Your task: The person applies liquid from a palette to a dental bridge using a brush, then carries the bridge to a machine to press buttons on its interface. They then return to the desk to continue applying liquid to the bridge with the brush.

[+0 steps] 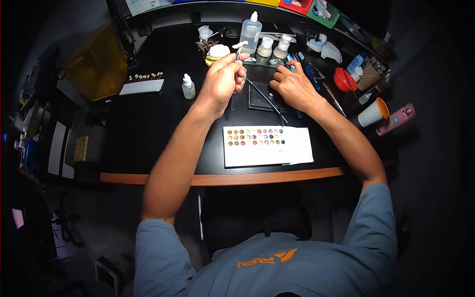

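My left hand (224, 83) is raised over the desk, closed around metal forceps (239, 53). A small whitish, tooth-like piece (241, 45) sits at their curved tip. My right hand (292, 85) hovers at the right edge of a black tray (257, 101), palm down with fingers curled. A blue pen-like tool (290, 60) shows by its fingertips; whether they grip it is hidden. Between the hands, a thin brush (267, 101) slants across the tray, with a small pale piece (271, 94) nearby. Closer to me lies a white palette (252, 156) with rows of coloured wells.
A small dropper bottle (188, 87) and a white holder (142, 87) with tooth-like tabs stand left. Behind are a large clear bottle (251, 34) and two jars (265, 47). A red bowl (344, 80) and white cup (372, 114) are right. Wood edges the desk (237, 178).
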The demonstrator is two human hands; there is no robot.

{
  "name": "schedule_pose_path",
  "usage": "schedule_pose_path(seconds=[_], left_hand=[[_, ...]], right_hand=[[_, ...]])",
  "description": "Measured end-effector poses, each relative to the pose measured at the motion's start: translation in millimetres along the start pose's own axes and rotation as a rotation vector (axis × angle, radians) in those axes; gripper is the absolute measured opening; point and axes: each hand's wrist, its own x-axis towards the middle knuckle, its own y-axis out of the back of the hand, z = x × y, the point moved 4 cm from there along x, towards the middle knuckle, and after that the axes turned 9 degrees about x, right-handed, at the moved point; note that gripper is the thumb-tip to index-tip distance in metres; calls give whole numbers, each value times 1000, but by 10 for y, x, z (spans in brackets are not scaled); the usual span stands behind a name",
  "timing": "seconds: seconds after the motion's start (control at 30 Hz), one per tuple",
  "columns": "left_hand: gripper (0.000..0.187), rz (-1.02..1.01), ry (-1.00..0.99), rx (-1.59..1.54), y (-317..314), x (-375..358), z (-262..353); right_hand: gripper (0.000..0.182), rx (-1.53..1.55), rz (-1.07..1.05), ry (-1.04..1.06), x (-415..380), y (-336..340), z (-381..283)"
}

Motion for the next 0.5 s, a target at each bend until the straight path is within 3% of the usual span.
schedule_pose_path(seconds=[0.1, 0.2, 0.3, 0.33, 0.43, 0.5], left_hand=[[39, -2, -14, -2, 22, 9, 22], [39, 13, -28, -5, 72, 23, 37], [40, 31, -47, -11, 83, 28, 56], [40, 32, -52, -13, 88, 29, 56], [39, 36, -62, 16, 96, 26, 75], [39, 40, -67, 47, 88, 21, 83]], right_hand=[[14, 31, 47, -19, -20, 39, 18], [15, 242, 148, -228, -45, 148, 12], [22, 544, 93, -432, -12, 130, -19], [31, 566, 143, -408, -15, 102, -42], [32, 611, 101, -491, -10, 147, -107], [31, 687, 189, -538, -63, 209, -106]])
